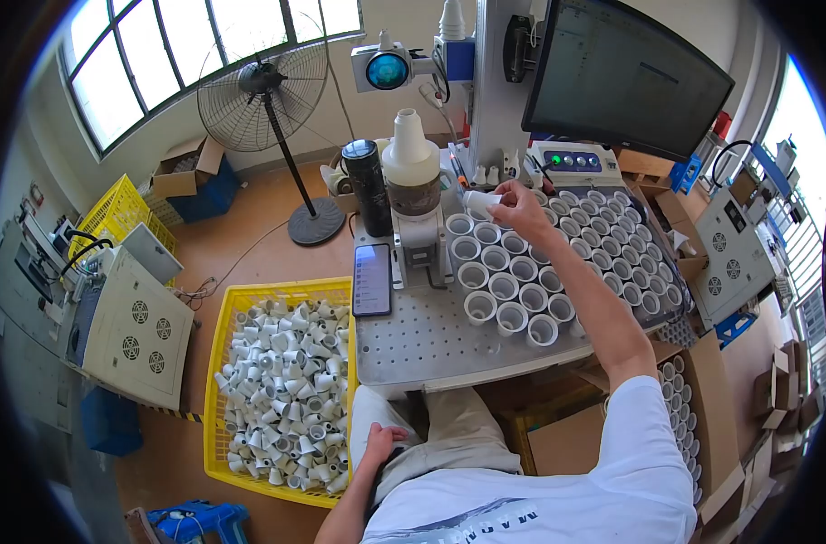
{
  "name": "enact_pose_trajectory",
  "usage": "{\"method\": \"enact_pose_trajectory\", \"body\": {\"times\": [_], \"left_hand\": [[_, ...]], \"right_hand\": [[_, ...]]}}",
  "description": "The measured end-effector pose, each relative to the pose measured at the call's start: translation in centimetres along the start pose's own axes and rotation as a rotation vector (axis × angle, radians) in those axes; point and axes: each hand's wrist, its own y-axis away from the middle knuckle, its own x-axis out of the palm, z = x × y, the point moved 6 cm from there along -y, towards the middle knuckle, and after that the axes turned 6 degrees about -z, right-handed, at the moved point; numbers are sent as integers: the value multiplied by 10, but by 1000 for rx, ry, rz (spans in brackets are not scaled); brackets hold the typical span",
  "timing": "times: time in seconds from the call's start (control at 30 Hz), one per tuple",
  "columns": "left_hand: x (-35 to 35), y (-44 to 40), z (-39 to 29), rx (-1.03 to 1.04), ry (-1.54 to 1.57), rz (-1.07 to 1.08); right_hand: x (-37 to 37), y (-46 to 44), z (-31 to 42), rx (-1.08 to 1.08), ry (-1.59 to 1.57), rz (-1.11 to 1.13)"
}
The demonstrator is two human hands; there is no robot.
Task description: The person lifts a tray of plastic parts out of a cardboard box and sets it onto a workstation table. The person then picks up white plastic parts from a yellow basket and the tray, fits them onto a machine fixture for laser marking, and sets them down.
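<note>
Nearest is a white cloth T-shirt (558,494); the left hand (382,442) rests half-curled on the lap (449,440), contents unclear. The right hand (522,210) pinches a small white tapered cup (478,202), tipped sideways, at the far left of upright white cups (502,287) ranked on a grey perforated metal table (395,349). Left, a yellow plastic basket (250,293) holds similar cups (286,399).
</note>
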Motion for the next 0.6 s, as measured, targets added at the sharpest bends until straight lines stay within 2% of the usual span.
{"method": "enact_pose_trajectory", "body": {"times": [0.17, 0.5, 0.6], "left_hand": [[-3, -10, 15, -1, -78, -7], [3, -25, 20, -124, -78, -43], [4, -22, 18, -106, -83, -57]], "right_hand": [[3, -13, -60, -28, -93, -162], [-2, -3, -54, 4, -174, -202], [-2, -2, -53, 7, -176, -202]]}}
